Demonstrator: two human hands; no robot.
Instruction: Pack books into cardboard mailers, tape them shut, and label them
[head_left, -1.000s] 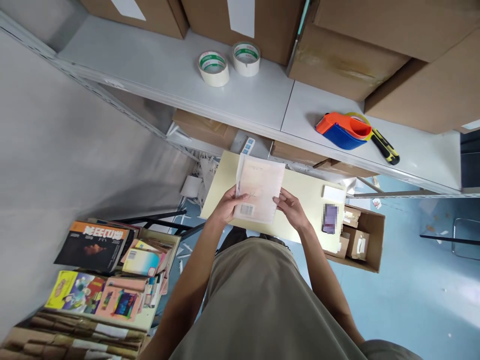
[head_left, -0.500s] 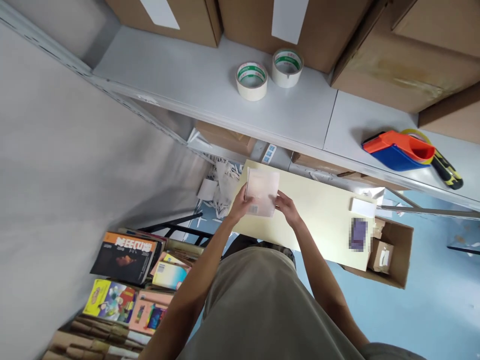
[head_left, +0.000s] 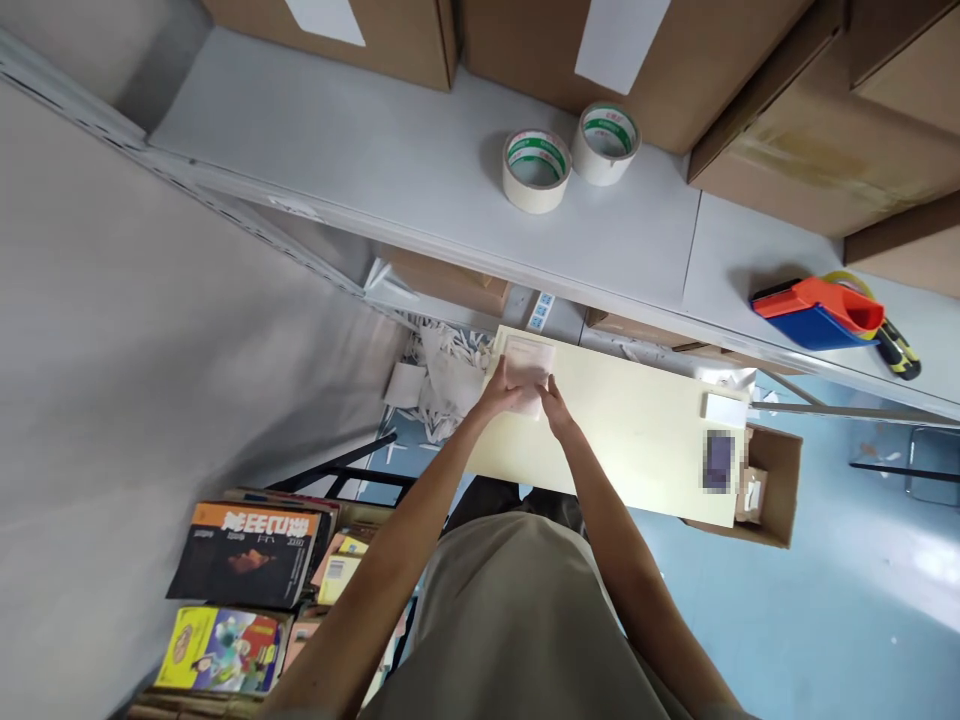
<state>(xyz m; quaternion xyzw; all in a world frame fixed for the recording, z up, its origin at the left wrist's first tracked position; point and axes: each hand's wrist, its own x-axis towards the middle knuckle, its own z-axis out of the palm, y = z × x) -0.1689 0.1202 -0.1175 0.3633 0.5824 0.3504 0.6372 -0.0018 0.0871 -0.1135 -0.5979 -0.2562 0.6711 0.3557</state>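
A thin, pale pinkish-white book is at the left end of the cream table. My left hand grips its left edge, the thumb lying across the lower part of the cover. At the right edge, my right hand also has hold of it, thumb pointing inward. Both thumbs come close together over the cover. The fingers beneath are mostly hidden. Whether the book touches the tabletop I cannot tell.
Above the table runs a grey shelf with cardboard boxes, tape rolls and a red-blue tape dispenser. A white box lies at the table's right end, beside an open carton. Magazines are piled at lower left.
The book appears lower and tilted flatter, with its barcode no longer visible. My hands have moved closer together and slightly up in the view. The camera view has shifted a little.
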